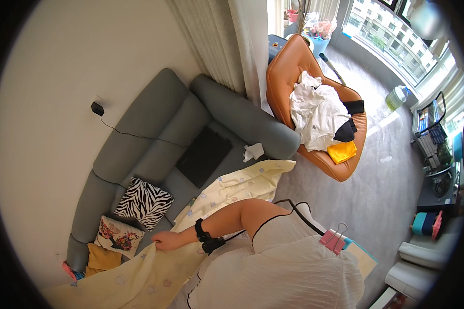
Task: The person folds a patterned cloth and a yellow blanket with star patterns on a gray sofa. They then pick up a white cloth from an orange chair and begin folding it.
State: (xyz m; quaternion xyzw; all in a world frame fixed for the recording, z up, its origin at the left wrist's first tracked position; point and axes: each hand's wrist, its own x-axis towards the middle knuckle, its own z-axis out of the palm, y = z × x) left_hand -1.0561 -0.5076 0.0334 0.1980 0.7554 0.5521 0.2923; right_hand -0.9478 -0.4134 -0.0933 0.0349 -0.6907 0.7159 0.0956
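Note:
My left hand (166,240) is closed on the edge of a pale yellow sheet (150,270) printed with stars. A black band with a small device sits on that wrist. From the hand the cloth spreads down to the lower left; pale yellow star-print cloth also shows beyond my arm, lying over the front of the grey sofa (139,135) up to its right armrest. A zebra-print cushion (145,201) and a floral cushion (120,235) lie on the sofa just beyond the hand. My right hand is out of view. My white top fills the lower middle.
A brown leather chair (286,89) holds white, black and yellow clothes. A dark mat (204,156) and a crumpled white cloth (253,152) lie on the sofa. A cable runs from a wall charger (97,109) across the sofa. A water jug (396,98) stands by the window.

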